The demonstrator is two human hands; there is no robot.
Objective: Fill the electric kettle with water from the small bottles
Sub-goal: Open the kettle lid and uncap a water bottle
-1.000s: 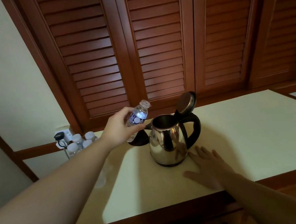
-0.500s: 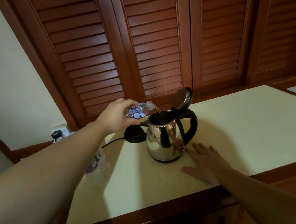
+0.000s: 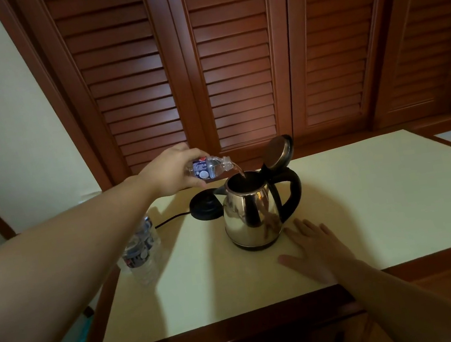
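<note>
At centre frame: the steel electric kettle [image 3: 249,214] stands on the cream counter [image 3: 368,193], lid [image 3: 277,151] hinged back, off its black base [image 3: 205,207] just to the left.
Left hand: the left hand [image 3: 173,172] grasps a small water bottle [image 3: 210,168] tipped nearly level, neck over the kettle mouth, a thin stream falling in.
Right hand: the right hand [image 3: 316,248] lies flat and relaxed on the counter just beside the kettle's foot, holding nothing.
Spare bottles: more small bottles [image 3: 142,250] stand at the left edge of the counter, under the forearm.
Pouring well: keep the neck centred over the opening, raise the bottle's end gradually, and let the right hand steady the kettle should it shift.
</note>
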